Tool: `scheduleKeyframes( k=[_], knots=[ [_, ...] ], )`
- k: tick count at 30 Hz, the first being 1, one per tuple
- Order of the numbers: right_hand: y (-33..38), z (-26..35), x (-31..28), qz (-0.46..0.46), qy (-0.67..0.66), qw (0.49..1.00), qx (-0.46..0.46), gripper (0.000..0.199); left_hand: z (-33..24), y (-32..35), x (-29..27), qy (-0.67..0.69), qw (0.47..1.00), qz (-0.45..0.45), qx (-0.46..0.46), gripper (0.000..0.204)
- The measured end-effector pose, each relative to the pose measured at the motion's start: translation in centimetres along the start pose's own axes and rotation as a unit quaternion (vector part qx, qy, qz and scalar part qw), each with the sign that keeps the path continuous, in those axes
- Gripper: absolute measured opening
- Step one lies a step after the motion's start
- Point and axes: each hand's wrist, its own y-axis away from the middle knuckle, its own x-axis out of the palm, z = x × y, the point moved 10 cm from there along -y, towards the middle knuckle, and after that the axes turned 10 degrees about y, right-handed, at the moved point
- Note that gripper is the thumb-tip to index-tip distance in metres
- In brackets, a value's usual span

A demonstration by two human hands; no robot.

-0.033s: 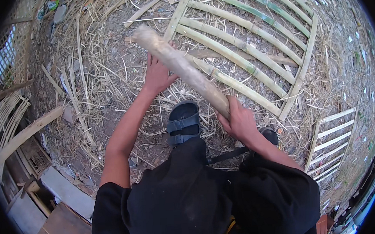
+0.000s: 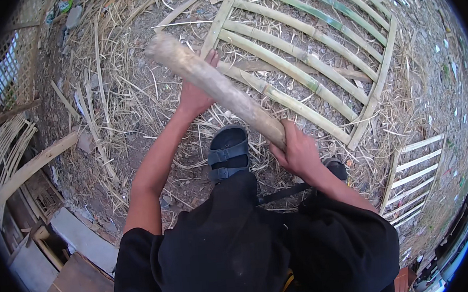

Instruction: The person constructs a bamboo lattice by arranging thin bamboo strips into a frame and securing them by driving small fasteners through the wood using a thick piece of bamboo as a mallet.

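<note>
My right hand (image 2: pixel 298 151) is closed round the near end of a thick, pale wooden stick (image 2: pixel 216 86). The stick slants up and to the left, passing in front of my left hand (image 2: pixel 194 99). Beyond it, a stretched fingertip of that hand shows at the lower left corner of a bamboo slat frame (image 2: pixel 304 59); the stick hides most of the other fingers. Long split bamboo slats run across this frame between two end bars, and it lies on the ground. The lowest slat (image 2: pixel 282 96) has its left end close to the left hand.
A smaller slatted frame (image 2: pixel 413 181) lies at the right. Bamboo shavings (image 2: pixel 127 94) litter the dirt. Boards (image 2: pixel 86 240) and a pale timber (image 2: pixel 34 166) are piled at the lower left, below a lattice panel (image 2: pixel 19 63). My sandalled foot (image 2: pixel 228 154) is between my arms.
The far end of the stick has swung a little up and to the left, and more of my left fingertips shows. The right hand has hardly shifted; the frame stays put.
</note>
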Motion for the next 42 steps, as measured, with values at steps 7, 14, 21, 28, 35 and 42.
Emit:
scheduleKeyframes(
  k=[7, 14, 21, 28, 35, 42],
  knots=[
    [-1.0, -3.0, 2.1, 0.051, 0.032, 0.996, 0.064, 0.043, 0.0, 0.4, 0.6, -0.026, 0.999, 0.030, -0.036, 0.084],
    [-0.4, 0.3, 0.6, -0.027, 0.009, 0.997, -0.073, 0.048, -1.0, -0.2, -0.3, -0.008, 1.000, 0.004, -0.020, 0.090],
    [-0.4, -1.0, 0.6, 0.000, -0.017, 1.000, 0.012, 0.047, 0.0, 0.6, 0.7, 0.019, 0.998, 0.042, -0.048, 0.077],
    [-0.3, 0.3, -3.2, -0.099, -0.067, 0.992, -0.049, 0.051, 0.1, 0.3, 0.2, 0.052, 0.997, 0.007, -0.051, 0.077],
    [-0.7, -3.2, -2.6, -0.047, -0.125, 0.986, 0.095, 0.047, -0.6, -0.3, -3.6, 0.065, 0.993, -0.089, -0.036, 0.088],
    [0.0, -4.2, -1.1, -0.014, -0.109, 0.988, 0.105, 0.048, 0.5, -1.1, -4.4, 0.076, 0.990, -0.081, -0.090, 0.092]
  ],
)
